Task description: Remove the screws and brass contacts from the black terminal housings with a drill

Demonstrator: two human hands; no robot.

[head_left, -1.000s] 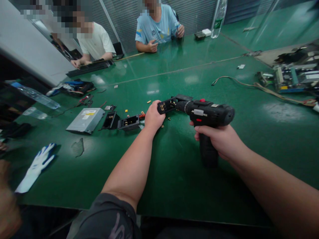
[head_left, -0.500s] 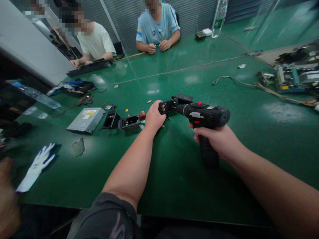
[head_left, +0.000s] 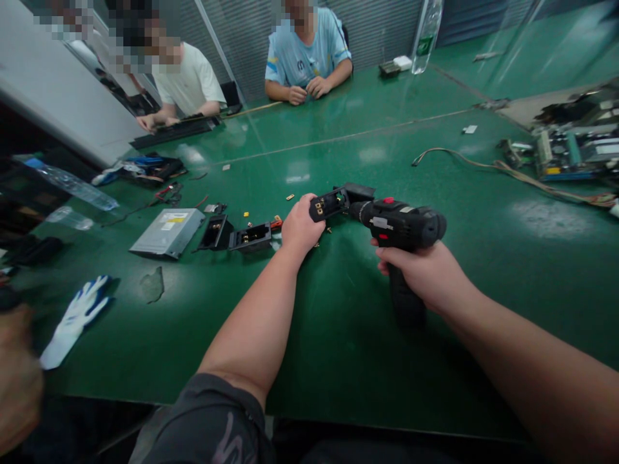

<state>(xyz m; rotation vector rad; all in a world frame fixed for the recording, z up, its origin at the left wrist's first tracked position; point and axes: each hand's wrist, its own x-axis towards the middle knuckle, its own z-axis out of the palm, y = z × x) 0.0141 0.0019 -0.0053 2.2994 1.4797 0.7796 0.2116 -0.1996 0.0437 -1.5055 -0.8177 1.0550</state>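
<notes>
My right hand [head_left: 428, 274] is wrapped round the grip of a black cordless drill [head_left: 401, 225] that points left. Its tip meets a small black plastic part with brass contacts [head_left: 329, 204], which my left hand [head_left: 300, 225] grips just above the green table [head_left: 338, 335]. Tiny brass screws [head_left: 320, 241] lie scattered on the table below the part. Two similar black parts [head_left: 236, 236] rest to the left of my left hand.
A silver disc drive [head_left: 167, 233] lies left of the black parts, a white and blue glove [head_left: 72, 319] near the front left edge. Cables [head_left: 483, 164] and circuit boards [head_left: 565, 151] sit far right. Two people sit across the table; water bottles [head_left: 72, 187] lie at left.
The drill and the held part shifted slightly; the drill tilted a little more level. The person across the table lowered both hands together onto the table.
</notes>
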